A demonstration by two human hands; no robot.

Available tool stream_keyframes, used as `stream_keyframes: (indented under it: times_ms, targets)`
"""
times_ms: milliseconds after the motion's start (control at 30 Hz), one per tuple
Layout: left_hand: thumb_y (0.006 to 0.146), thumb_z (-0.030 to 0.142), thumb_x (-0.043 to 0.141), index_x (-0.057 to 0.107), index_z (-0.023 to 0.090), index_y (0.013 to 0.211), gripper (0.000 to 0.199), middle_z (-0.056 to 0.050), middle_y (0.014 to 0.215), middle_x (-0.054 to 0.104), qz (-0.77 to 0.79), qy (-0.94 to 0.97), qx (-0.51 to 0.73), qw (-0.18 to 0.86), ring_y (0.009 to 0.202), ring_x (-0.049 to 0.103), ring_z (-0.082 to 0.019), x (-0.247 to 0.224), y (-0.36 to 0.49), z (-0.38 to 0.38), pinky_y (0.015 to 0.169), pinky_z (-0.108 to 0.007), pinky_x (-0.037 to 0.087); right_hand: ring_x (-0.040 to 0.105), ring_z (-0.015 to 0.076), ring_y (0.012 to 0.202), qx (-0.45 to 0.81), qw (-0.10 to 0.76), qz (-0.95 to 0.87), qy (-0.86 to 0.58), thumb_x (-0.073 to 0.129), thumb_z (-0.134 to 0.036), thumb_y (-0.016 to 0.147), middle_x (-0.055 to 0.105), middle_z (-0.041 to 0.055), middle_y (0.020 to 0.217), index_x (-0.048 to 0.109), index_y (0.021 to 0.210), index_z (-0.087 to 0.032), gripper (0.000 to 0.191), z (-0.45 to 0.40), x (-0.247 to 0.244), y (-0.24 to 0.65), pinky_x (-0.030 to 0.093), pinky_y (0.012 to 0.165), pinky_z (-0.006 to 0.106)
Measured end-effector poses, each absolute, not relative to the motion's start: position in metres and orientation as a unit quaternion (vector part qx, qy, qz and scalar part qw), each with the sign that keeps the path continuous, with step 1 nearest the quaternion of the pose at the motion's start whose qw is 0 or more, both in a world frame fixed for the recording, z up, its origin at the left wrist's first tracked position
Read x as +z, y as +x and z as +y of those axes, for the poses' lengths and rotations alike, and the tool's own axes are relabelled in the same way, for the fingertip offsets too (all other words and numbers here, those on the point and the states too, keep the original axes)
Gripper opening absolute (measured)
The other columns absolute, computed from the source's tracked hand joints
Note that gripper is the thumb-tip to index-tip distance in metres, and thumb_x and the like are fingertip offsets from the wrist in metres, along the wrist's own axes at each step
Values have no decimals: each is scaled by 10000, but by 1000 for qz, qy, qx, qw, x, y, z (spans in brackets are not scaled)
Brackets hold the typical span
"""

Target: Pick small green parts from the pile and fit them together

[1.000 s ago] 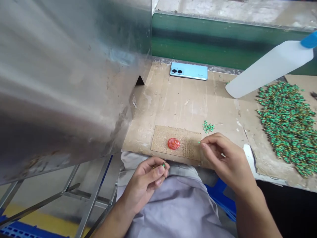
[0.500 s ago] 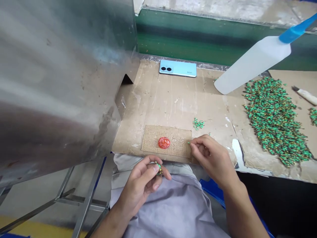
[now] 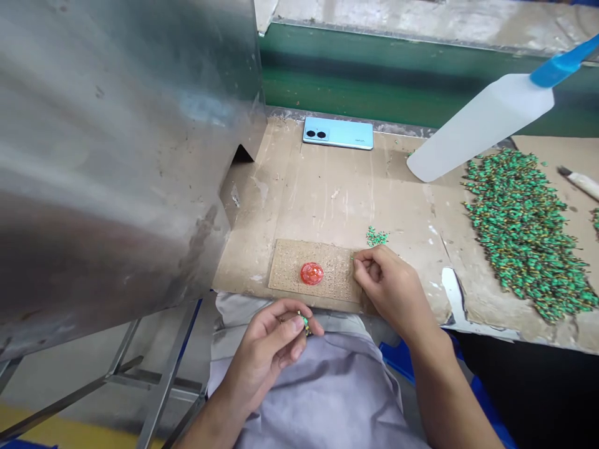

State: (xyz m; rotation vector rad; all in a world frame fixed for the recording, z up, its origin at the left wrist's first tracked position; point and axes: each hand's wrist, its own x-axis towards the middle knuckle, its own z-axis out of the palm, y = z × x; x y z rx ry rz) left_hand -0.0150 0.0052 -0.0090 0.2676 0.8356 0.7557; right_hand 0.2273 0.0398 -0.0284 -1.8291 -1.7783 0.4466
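My left hand [image 3: 269, 340], above my lap, is closed on several small green parts [image 3: 304, 322] with yellowish and dark ends. My right hand [image 3: 393, 284] pinches at the right edge of a rough piece of cardboard [image 3: 286, 267]. A speck of green shows at its fingertips, a tiny part mostly hidden by them. Glossy red paste [image 3: 311, 273] sits in an oval blob on the cardboard, with many small dents around it. Just beyond the right hand lies a little cluster of green parts [image 3: 377, 236].
A large heap of green parts [image 3: 524, 231] covers the right side of the table. A white squeeze bottle [image 3: 482, 128] with a blue nozzle leans behind it. A light blue phone [image 3: 346, 134] lies at the back. Sheet metal [image 3: 126, 156] walls off the left.
My right hand has moved slightly left onto the cardboard's edge, and the green part at its fingertips shows less. The left hand keeps its hold. The whole view has shifted a little.
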Motion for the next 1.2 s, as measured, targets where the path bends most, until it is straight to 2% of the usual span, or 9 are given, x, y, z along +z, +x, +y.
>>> stream_keyframes:
  times_ms: [200,400,533,633,733,800,933,1200]
  targets:
    - [847,292,906,802,142,961,216,-84,825,790,394,135,364,833,520,496,-37,-9,-12,6,450,-125,290,561,178,647,180,260,-675,-667,574,-230,940,622,25,780,607,836,-225,109,40,-24,229,428,640,319]
    - [845,286,912,796,142,919,199,-101,885,814,389,146,370,831,514,501,-31,-10,-12,4,449,-133,289,529,156,604,202,265,-676,-657,600,-201,926,601,2,747,613,828,-224,101,40,-22,231,418,601,303]
    - [847,293,914,795,141,972,230,-100,885,815,400,158,377,820,522,517,-33,-10,-12,4,460,-133,315,514,149,589,201,293,-663,-659,602,-208,960,578,-12,728,619,858,-223,104,37,-19,233,429,595,301]
    - [849,289,911,786,148,971,225,-101,882,819,416,176,381,807,522,534,-43,-10,-12,3,451,-136,313,514,147,606,206,319,-651,-657,579,-248,1012,597,5,792,618,918,-223,105,26,-10,231,437,592,303]
    - [847,300,905,796,145,901,197,-104,909,819,425,210,387,791,530,551,-51,-11,-11,2,439,-146,309,547,150,661,298,359,-646,-604,554,-258,1059,597,18,855,612,954,-235,122,9,1,221,448,576,287]
    - [840,326,909,811,145,889,212,-85,856,803,434,226,392,779,521,537,-53,-11,-10,0,439,-154,313,572,159,712,376,385,-639,-549,555,-238,1066,593,17,861,609,965,-246,115,-2,7,211,462,587,278]
    - [848,406,900,806,155,931,280,3,596,671,446,246,391,766,474,483,-61,-10,-11,-4,449,-170,331,585,156,724,456,409,-623,-486,579,-222,1061,614,6,841,603,979,-253,91,-13,9,190,488,613,274]
    - [887,412,865,768,185,944,254,13,589,681,458,314,401,729,437,528,-87,-9,-13,-10,437,-198,379,606,143,673,510,407,-586,-481,590,-290,1067,680,3,801,625,939,-236,143,-12,9,170,507,595,264]
